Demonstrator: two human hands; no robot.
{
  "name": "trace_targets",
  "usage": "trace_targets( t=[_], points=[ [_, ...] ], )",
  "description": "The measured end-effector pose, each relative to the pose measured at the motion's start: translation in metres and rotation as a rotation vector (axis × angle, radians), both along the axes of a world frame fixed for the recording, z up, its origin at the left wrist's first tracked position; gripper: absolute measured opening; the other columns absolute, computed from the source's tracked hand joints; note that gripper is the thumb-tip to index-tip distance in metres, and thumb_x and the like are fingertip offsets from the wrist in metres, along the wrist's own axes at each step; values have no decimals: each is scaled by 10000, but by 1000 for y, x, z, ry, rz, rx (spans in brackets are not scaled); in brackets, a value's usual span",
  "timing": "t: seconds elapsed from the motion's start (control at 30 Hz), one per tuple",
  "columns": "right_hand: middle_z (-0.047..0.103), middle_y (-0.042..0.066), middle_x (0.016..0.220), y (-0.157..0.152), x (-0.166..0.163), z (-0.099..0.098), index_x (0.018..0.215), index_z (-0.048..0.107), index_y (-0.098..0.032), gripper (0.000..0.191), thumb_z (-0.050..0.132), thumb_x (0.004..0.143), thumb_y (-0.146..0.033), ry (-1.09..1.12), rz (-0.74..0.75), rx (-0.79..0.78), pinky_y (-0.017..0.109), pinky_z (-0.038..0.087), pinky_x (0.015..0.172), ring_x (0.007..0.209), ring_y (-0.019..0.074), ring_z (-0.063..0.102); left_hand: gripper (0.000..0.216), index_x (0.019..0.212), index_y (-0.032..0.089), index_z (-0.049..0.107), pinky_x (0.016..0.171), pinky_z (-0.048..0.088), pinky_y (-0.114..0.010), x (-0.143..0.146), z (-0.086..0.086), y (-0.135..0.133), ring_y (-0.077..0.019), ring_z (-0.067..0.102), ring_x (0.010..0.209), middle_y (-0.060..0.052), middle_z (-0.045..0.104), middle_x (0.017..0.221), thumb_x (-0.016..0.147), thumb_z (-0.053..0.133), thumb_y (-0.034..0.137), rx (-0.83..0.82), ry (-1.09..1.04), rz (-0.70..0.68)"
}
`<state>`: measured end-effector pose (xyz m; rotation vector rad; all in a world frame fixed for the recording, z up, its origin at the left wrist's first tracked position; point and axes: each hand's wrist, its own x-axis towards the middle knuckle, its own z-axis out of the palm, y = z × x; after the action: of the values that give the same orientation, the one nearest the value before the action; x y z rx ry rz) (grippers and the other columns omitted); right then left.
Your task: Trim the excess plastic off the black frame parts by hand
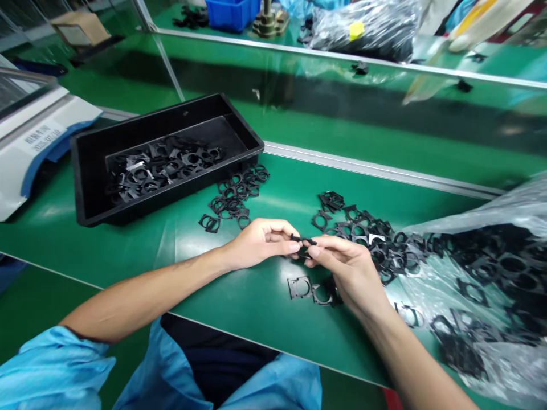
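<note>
My left hand [260,242] and my right hand [348,267] meet over the green table [128,245], both pinched on one small black plastic ring part [302,241] held between their fingertips. Just below the hands two more black ring parts [310,288] lie flat on the table. A heap of the same black parts [367,233] spreads to the right of my hands and runs into a clear plastic bag [491,267]. Another small pile of parts [235,196] lies beyond my left hand, in front of a black tray [85,171] holding several parts.
A white and blue machine [29,142] stands at the far left. A metal rail [376,168] crosses the table behind the piles. Beyond a clear partition are a blue bin [233,12], a plastic bag [367,25] and a cardboard box [79,27].
</note>
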<state>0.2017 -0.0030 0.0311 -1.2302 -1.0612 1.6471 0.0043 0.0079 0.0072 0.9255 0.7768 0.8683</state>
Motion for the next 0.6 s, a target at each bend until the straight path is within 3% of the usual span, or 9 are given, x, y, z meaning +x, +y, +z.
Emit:
trace_targets(
  t=[0.17,0.6],
  points=[
    [723,-14,662,2,-1,1,700,795,-216,243,961,571,-337,60,14,-52,225,551,591,556,104,647,392,851,109,712,723,564,-260,2,0,0,-146,727,717,-43,745,765,677,908,400,-63,-59,-32],
    [747,-8,725,0,-2,0,730,803,-234,242,953,588,-359,43,4,-36,254,567,621,566,107,645,371,828,105,719,695,567,-241,1,0,0,-133,722,687,-46,750,745,684,904,393,-28,-44,-26]
  ],
)
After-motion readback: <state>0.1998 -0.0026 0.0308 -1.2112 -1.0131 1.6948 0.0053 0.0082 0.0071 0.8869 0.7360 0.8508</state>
